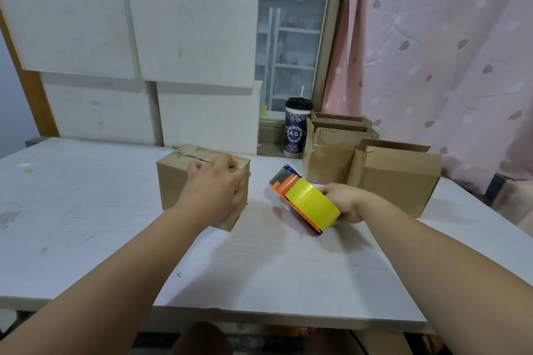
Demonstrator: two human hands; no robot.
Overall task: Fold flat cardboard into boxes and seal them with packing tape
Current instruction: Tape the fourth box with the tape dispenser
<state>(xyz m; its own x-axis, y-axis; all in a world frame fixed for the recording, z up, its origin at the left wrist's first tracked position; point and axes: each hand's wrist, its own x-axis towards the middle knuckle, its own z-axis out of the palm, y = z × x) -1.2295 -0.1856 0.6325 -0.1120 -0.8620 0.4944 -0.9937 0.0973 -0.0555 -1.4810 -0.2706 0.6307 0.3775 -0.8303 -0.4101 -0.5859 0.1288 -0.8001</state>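
A small closed cardboard box (176,181) stands on the white table (86,210), a little left of centre. My left hand (215,187) lies over its near right corner, with the fingers curled round the right edge. To the right, my right hand (344,202) grips an orange and blue tape dispenser (288,181) loaded with a yellow roll of tape (313,204). The dispenser is tilted, its cutter end pointing up and away toward the box, and sits just above the table, apart from the box.
Several open cardboard boxes (398,179) stand at the back right. A dark patterned cup with a straw (295,130) sits by the window sill. White boards (129,37) lean behind the table. A pink curtain (447,52) hangs on the right.
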